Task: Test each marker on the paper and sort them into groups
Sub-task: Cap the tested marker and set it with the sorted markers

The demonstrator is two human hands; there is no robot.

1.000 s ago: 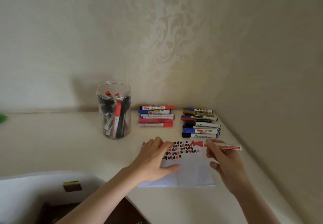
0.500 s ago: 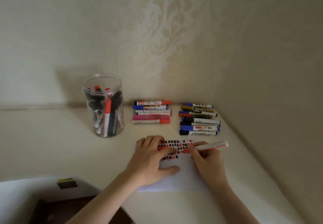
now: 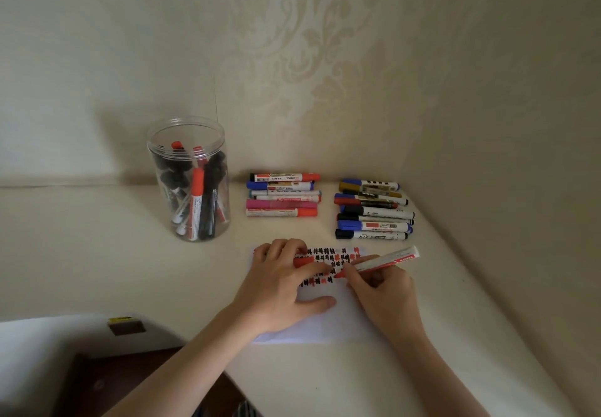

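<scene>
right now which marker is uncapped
The red marker in the right hand, its bare tip on the paper; the others are capped.

My red marker point(image 3: 383, 261) slants tip-down on the scribbled paper point(image 3: 328, 322) near the counter's point(image 3: 97, 254) right edge; two sorted groups lie behind.

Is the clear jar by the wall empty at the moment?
No, the jar holds several markers standing upright inside it.
</scene>
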